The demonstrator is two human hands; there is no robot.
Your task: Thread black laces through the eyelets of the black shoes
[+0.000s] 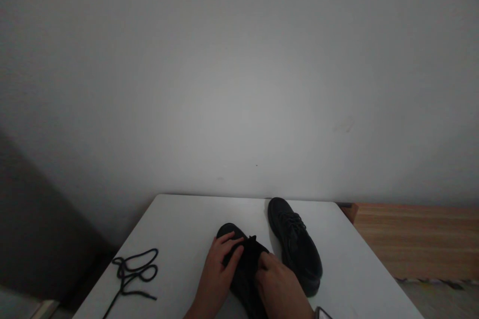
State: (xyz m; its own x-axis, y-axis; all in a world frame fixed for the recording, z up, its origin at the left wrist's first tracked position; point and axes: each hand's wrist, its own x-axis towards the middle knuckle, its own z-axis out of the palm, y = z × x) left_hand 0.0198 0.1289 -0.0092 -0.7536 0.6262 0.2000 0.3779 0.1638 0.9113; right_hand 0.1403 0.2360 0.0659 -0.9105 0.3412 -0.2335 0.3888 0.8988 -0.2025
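Okay, so on my feed a dark lace (122, 274) lies loosely looped at the near left of the white table (183, 239), then I've got the left hand (221, 258) spread over a black shoe (245, 274) near the middle, the right hand (275, 279) curled against it (can't tell if it's pinching anything), and a second shoe (301, 251) farther right, toe toward the far edge.

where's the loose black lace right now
In the head view, the loose black lace lies on the left side of the white table, left of the left hand.

On the table (179, 232), a lace (130, 274) lies left of two shoes (245, 270).
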